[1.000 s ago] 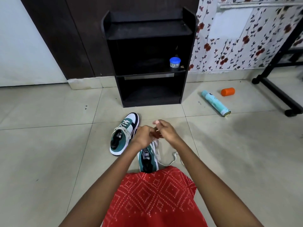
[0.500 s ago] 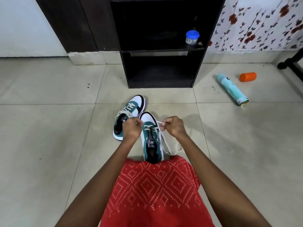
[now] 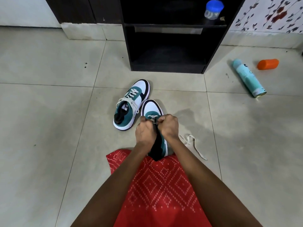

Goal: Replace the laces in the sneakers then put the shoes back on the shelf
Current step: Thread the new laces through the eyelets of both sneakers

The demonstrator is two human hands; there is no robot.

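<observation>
Two white, teal and black sneakers stand on the tiled floor. The left sneaker (image 3: 131,105) is fully laced and sits apart. The right sneaker (image 3: 151,110) lies in front of me, its middle hidden under my hands. My left hand (image 3: 145,131) and my right hand (image 3: 168,125) meet over its eyelets, both with fingers curled, pinching the white lace (image 3: 193,146) near its tip. The lace's loose end trails on the floor to the right. The black shelf (image 3: 170,46) stands beyond the shoes, its lower compartment open.
A blue-lidded jar (image 3: 213,9) sits on the shelf's upper board. A teal spray can (image 3: 248,77) and an orange cap (image 3: 268,63) lie on the floor at the right. My red patterned garment (image 3: 157,190) covers the near floor.
The view has moved closer and lower. My hands, spread apart half a second ago pulling the lace, have come together over the right sneaker's eyelets.
</observation>
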